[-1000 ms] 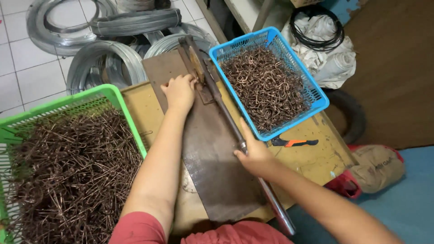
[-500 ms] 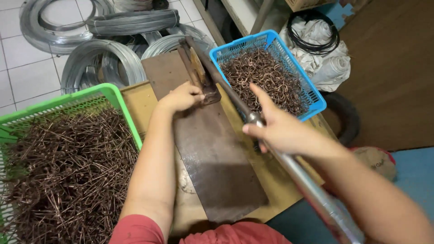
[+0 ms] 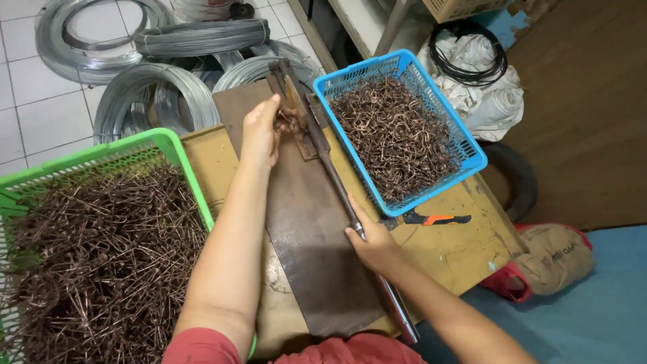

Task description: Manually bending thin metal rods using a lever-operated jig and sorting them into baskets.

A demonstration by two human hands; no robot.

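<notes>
- On the bench's dark steel plate (image 3: 317, 256), my right hand (image 3: 373, 244) wraps the long lever handle (image 3: 337, 182), fingers curled shut round the bar, now pressed down flat along the plate.
- Half a second ago that handle stood lifted toward me; it has swung back down, so the stroke looks finished to me.
- My left hand (image 3: 261, 131) sits at the lever's head, fingers pinched together on a small copper wire piece (image 3: 288, 121) beside the bending jig (image 3: 296, 101).
- Earlier that hand lay flatter, further back from the jig.
- Beside the lever sits the blue basket (image 3: 472, 145) of bent hooks; at my left, the green basket (image 3: 172, 145) of straight wire pieces.
</notes>
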